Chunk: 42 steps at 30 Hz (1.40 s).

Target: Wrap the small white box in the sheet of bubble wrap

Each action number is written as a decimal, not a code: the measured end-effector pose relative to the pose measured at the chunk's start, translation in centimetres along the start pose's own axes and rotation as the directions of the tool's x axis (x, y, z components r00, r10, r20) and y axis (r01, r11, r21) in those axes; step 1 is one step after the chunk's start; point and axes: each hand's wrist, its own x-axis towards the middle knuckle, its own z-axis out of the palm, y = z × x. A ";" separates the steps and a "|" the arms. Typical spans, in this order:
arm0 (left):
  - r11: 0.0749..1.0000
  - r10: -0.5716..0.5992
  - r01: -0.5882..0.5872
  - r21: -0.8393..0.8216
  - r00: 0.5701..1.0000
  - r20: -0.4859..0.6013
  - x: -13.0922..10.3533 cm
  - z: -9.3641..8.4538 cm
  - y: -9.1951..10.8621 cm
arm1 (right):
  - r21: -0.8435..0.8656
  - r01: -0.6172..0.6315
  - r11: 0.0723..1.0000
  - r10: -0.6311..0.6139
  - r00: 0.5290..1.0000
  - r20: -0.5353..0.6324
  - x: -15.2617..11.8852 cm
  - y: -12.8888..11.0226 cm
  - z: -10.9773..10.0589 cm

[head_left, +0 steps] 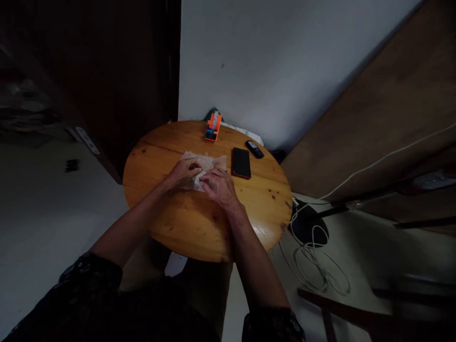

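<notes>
A crumpled, whitish, see-through wrapping sheet (220,162) lies on the round wooden table (199,221). My left hand (185,172) is over the sheet's left part, its fingers curled and pinched at the middle. From the right, my right hand (218,185) reaches onto the sheet, thumb and fingers pressed together on a pale bunched part (199,177) between the two hands. Both hands are close together. What exactly lies within the bunched part is too small to make out.
An orange tape dispenser (213,126) stands at the table's back edge by the wall. Right of the hands lie a dark phone with a red edge (241,163) and a small black handset (254,149). A coiled pale cable (313,256) lies on the floor at right.
</notes>
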 end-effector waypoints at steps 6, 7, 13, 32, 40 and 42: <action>0.982 -0.136 0.156 0.105 0.974 -0.180 -2.8 -5.2 0.8 | -0.129 0.020 0.991 -0.011 0.997 0.072 0.0 -0.9 -0.8; 0.970 -0.186 0.209 0.123 0.966 -0.178 -3.5 -6.0 0.8 | -0.152 0.022 0.988 -0.008 0.995 0.096 0.0 -1.1 -0.9; 0.867 -0.495 0.494 0.066 0.869 0.007 -5.6 -6.8 0.5 | -0.304 0.039 0.952 0.020 0.982 0.190 0.1 -2.2 -1.2; 0.869 -0.477 0.474 0.140 0.879 -0.011 -1.7 -5.1 2.1 | -0.395 0.036 0.918 0.061 0.971 0.230 0.3 -3.3 -1.2; 0.741 -0.577 0.564 -0.365 0.812 0.085 -0.9 -2.4 2.4 | -0.397 0.039 0.917 0.056 0.973 0.225 0.3 -3.7 -1.2; 0.703 -0.557 0.562 -0.436 0.816 0.152 -0.7 -2.0 2.6 | -0.390 0.040 0.920 0.050 0.975 0.217 0.3 -3.7 -1.1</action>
